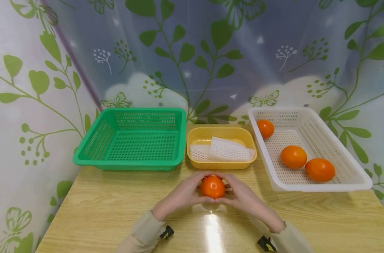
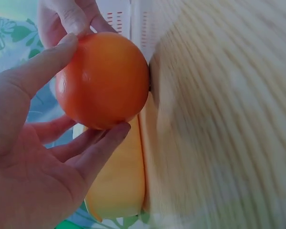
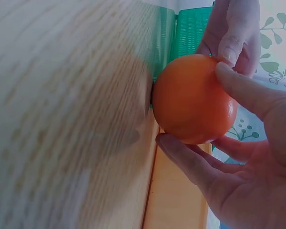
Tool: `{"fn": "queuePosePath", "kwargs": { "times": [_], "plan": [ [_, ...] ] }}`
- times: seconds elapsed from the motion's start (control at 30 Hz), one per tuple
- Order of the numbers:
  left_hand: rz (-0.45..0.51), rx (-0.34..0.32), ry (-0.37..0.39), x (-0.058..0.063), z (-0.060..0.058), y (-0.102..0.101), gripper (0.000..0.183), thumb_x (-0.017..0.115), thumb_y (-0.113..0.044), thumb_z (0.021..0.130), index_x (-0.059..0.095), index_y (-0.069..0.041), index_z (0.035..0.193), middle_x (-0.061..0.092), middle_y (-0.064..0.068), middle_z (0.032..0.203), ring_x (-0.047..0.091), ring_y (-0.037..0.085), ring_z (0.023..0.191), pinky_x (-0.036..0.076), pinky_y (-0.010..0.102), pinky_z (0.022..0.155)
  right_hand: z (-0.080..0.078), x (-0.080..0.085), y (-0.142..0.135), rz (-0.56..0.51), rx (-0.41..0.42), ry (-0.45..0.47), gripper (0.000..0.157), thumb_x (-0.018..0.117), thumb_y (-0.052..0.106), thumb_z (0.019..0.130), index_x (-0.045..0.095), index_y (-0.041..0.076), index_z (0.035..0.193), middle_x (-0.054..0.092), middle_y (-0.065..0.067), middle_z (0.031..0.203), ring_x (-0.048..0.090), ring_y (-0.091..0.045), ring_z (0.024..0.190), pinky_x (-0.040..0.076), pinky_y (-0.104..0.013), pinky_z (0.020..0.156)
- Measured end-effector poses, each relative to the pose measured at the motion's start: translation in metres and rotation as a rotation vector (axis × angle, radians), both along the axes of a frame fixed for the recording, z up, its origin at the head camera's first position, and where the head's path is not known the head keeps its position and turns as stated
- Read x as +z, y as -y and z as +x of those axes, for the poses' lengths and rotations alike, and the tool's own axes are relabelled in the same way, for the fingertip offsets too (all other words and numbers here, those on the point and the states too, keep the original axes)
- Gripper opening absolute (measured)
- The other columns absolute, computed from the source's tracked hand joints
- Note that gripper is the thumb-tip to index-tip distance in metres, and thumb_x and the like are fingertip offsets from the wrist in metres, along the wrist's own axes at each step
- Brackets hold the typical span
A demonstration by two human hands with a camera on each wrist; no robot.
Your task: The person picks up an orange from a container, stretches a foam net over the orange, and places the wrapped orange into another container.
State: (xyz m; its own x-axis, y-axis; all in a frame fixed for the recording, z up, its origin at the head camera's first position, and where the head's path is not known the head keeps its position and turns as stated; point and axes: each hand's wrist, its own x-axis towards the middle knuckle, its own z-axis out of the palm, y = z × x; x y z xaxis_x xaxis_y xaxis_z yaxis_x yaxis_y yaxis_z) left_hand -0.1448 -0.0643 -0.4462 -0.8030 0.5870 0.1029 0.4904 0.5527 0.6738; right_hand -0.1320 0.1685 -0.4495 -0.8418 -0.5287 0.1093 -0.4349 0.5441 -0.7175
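A smooth, shiny orange (image 1: 212, 187) is between both hands, just in front of the yellow container. My left hand (image 1: 188, 191) holds its left side, thumb on the near side and fingers curved round the far side. From the right, my right hand (image 1: 239, 195) holds it in the same way. The thumb tips and fingertips of the two hands meet or nearly meet. In the left wrist view the orange (image 2: 103, 81) is close to the tabletop; the right wrist view shows the orange (image 3: 195, 99) with fingers under and thumb on top.
A green basket (image 1: 130, 162) stands at the back left. The yellow container (image 1: 222, 164) in the middle holds white foam net sleeves (image 1: 231, 149). At the right, a white basket (image 1: 324, 187) holds three oranges (image 1: 293, 157). A patterned curtain (image 1: 192, 70) hangs behind the wooden table (image 1: 94, 211).
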Motion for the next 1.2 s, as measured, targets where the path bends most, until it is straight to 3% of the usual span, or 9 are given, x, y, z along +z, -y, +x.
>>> {"fn": "queuePosePath", "kwargs": {
  "times": [0.37,0.5,0.6,0.7,0.9,0.97,1.07,1.2],
  "plan": [
    [0.028,-0.016,0.013,0.000,0.002,0.003,0.074,0.083,-0.036,0.085,0.049,-0.016,0.148,0.057,0.002,0.143,0.058,0.017,0.122,0.050,0.041,0.103,0.002,0.005,-0.001,0.006,0.037,0.034,0.073,0.079,0.028,0.089,0.044,0.002,0.148,0.055,-0.021,0.138,0.064,-0.035,0.113,0.058,-0.040,0.091],
    [0.018,-0.013,-0.005,-0.002,0.002,0.002,0.074,0.082,-0.038,0.086,0.049,-0.013,0.147,0.057,0.004,0.141,0.059,0.019,0.120,0.051,0.042,0.101,0.000,0.010,-0.003,0.043,0.026,0.021,0.077,0.077,0.030,0.091,0.040,-0.002,0.151,0.052,-0.025,0.142,0.065,-0.037,0.112,0.059,-0.042,0.090],
    [0.009,-0.012,-0.007,-0.003,0.002,0.002,0.074,0.081,-0.040,0.086,0.049,-0.012,0.147,0.057,0.005,0.142,0.059,0.019,0.121,0.050,0.043,0.103,-0.004,0.018,-0.006,0.035,-0.003,-0.014,0.072,0.073,0.029,0.094,0.042,0.000,0.151,0.051,-0.024,0.143,0.065,-0.037,0.112,0.059,-0.044,0.089],
    [-0.005,-0.011,-0.006,-0.003,0.001,0.002,0.075,0.080,-0.041,0.086,0.048,-0.012,0.148,0.056,0.005,0.143,0.058,0.020,0.124,0.049,0.044,0.105,-0.011,0.028,-0.009,0.006,-0.041,-0.115,0.057,0.071,0.023,0.096,0.051,0.005,0.146,0.058,-0.018,0.136,0.066,-0.036,0.109,0.059,-0.045,0.088],
    [-0.010,-0.022,-0.016,-0.003,0.002,0.002,0.076,0.081,-0.039,0.086,0.048,-0.011,0.148,0.055,0.007,0.144,0.056,0.023,0.127,0.047,0.046,0.107,-0.030,0.042,-0.005,0.074,-0.196,-0.525,0.038,0.077,0.011,0.090,0.067,0.006,0.127,0.066,-0.013,0.123,0.068,-0.033,0.105,0.059,-0.047,0.084],
    [-0.008,-0.022,-0.020,-0.003,0.002,0.001,0.075,0.082,-0.038,0.086,0.048,-0.012,0.148,0.055,0.007,0.144,0.056,0.023,0.128,0.047,0.047,0.108,-0.038,0.043,-0.002,0.123,-0.252,-0.614,0.037,0.078,0.007,0.089,0.068,0.004,0.124,0.066,-0.016,0.123,0.065,-0.036,0.107,0.057,-0.049,0.087],
    [-0.010,-0.019,-0.022,-0.003,0.002,0.001,0.076,0.082,-0.039,0.085,0.048,-0.012,0.148,0.055,0.007,0.144,0.056,0.023,0.128,0.046,0.048,0.108,-0.048,0.042,0.000,0.195,-0.307,-0.647,0.037,0.078,0.005,0.088,0.068,0.001,0.123,0.065,-0.019,0.125,0.062,-0.041,0.109,0.055,-0.053,0.090],
    [-0.017,-0.014,-0.014,-0.003,0.003,0.000,0.078,0.082,-0.038,0.085,0.046,-0.011,0.149,0.055,0.008,0.144,0.056,0.024,0.128,0.046,0.050,0.107,-0.059,0.036,0.002,0.278,-0.332,-0.606,0.041,0.078,0.007,0.088,0.066,0.003,0.127,0.063,-0.020,0.132,0.061,-0.043,0.114,0.055,-0.056,0.090]
  ]
}}
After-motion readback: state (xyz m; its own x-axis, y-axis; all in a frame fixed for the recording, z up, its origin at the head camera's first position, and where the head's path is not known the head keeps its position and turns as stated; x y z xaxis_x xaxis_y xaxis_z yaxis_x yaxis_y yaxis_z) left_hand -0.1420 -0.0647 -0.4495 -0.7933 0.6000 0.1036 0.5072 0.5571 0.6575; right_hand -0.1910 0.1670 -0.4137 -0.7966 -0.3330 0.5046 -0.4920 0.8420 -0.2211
